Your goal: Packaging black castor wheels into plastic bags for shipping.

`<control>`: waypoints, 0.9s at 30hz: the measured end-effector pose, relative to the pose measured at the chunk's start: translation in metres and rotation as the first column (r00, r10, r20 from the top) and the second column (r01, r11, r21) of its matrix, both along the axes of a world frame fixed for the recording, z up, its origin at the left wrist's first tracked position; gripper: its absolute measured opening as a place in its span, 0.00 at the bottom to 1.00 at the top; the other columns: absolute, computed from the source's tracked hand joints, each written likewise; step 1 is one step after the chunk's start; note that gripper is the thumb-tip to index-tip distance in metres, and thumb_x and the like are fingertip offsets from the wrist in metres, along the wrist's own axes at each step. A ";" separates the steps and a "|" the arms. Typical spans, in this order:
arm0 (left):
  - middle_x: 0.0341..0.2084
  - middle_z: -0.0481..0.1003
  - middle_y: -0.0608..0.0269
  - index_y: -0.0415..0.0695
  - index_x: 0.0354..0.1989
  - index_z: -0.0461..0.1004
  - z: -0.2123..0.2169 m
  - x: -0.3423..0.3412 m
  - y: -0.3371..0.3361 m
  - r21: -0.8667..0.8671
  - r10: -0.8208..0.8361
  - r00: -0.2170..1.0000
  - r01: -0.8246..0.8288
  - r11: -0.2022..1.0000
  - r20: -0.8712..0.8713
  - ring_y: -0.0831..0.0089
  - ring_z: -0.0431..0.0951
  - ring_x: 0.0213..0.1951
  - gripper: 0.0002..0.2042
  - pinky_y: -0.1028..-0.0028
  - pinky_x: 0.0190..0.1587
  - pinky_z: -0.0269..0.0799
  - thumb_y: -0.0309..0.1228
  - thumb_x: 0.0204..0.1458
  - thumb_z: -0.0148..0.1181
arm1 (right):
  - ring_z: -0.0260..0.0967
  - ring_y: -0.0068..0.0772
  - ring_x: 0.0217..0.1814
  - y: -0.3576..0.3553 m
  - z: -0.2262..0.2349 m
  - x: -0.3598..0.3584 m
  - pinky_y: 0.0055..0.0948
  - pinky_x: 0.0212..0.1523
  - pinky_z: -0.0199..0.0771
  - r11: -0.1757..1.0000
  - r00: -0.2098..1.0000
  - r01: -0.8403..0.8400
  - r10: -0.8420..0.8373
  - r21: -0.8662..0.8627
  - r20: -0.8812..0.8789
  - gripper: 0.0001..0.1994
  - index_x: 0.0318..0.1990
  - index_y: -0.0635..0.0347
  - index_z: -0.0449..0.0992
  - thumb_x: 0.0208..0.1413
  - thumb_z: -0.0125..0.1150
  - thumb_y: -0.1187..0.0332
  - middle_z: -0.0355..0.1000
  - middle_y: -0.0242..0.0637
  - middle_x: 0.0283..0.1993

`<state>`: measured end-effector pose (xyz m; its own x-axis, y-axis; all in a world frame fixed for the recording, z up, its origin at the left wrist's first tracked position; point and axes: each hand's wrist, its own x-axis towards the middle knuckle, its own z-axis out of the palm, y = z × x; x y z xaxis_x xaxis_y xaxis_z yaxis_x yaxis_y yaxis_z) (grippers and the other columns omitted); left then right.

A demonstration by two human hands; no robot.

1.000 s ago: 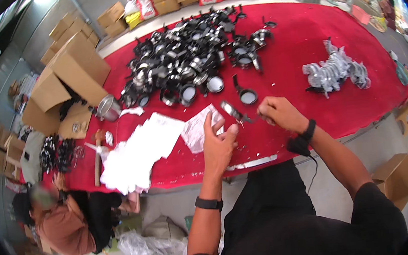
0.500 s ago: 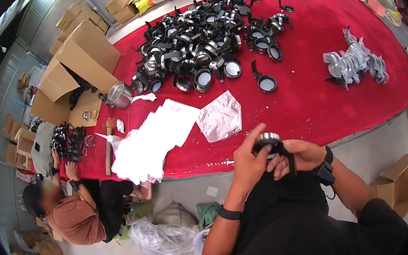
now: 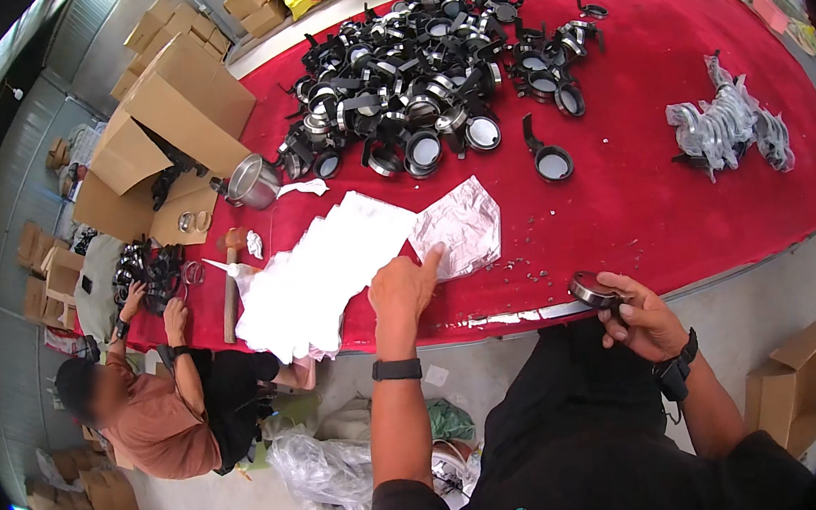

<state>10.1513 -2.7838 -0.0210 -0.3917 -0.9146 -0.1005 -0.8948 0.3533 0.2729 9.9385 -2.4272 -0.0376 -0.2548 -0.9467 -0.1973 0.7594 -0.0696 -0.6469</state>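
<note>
My right hand [image 3: 640,314] holds a small round pan [image 3: 594,288] with a black handle, low at the near edge of the red table [image 3: 683,193]. My left hand [image 3: 405,283] reaches forward with its fingertips on a crinkled clear plastic bag [image 3: 460,229] lying on the red cloth. Left of that bag lies a spread stack of white plastic bags [image 3: 315,276]. Farther back sits a big heap of several small black pans [image 3: 417,73]. One lone pan [image 3: 550,158] lies apart from the heap.
A bundle of bagged pans [image 3: 730,122] lies at the right. Open cardboard boxes [image 3: 168,131] and a steel pot [image 3: 252,180] stand at the table's left end. Another person [image 3: 158,404] sits at the left, hands on dark parts. A box [image 3: 805,381] stands on the floor right.
My left hand let go of the pan and reached out to the clear bag on the table. My right hand keeps the pan and moved to the right.
</note>
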 end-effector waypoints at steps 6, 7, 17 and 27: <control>0.32 0.86 0.44 0.37 0.35 0.84 -0.029 -0.004 0.000 -0.002 -0.083 0.914 0.090 0.996 -0.397 0.46 0.87 0.39 0.17 0.52 0.46 0.80 0.42 0.59 0.72 | 0.72 0.25 0.34 -0.013 0.008 0.009 0.41 0.44 0.86 1.000 1.000 0.005 -0.005 0.016 -0.023 0.31 0.77 0.58 0.65 0.69 0.66 0.70 0.76 0.41 0.51; 0.32 0.86 0.44 0.37 0.35 0.84 -0.031 -0.002 -0.001 -0.002 -0.088 0.914 0.095 0.995 -0.396 0.46 0.87 0.39 0.17 0.52 0.46 0.80 0.42 0.59 0.72 | 0.71 0.24 0.34 -0.017 0.011 0.011 0.39 0.44 0.85 0.999 0.998 0.042 -0.041 0.010 -0.046 0.31 0.77 0.58 0.65 0.68 0.66 0.71 0.74 0.40 0.51; 0.36 0.85 0.44 0.37 0.39 0.83 -0.022 -0.025 0.005 -0.238 -0.061 0.983 0.018 0.971 -0.175 0.44 0.85 0.38 0.19 0.54 0.46 0.80 0.44 0.58 0.74 | 0.71 0.22 0.35 -0.039 0.023 -0.001 0.34 0.43 0.86 0.994 0.981 0.110 -0.111 -0.011 -0.157 0.34 0.76 0.59 0.64 0.65 0.71 0.71 0.71 0.43 0.55; 0.30 0.76 0.72 0.41 0.43 0.75 -0.016 -0.016 0.008 0.249 -0.013 0.570 0.380 0.891 -0.822 0.84 0.74 0.32 0.02 0.78 0.35 0.71 0.23 0.67 0.63 | 0.74 0.24 0.38 -0.038 0.019 -0.007 0.29 0.39 0.84 0.972 0.943 0.233 -0.219 0.025 -0.249 0.36 0.76 0.62 0.63 0.63 0.73 0.72 0.73 0.43 0.55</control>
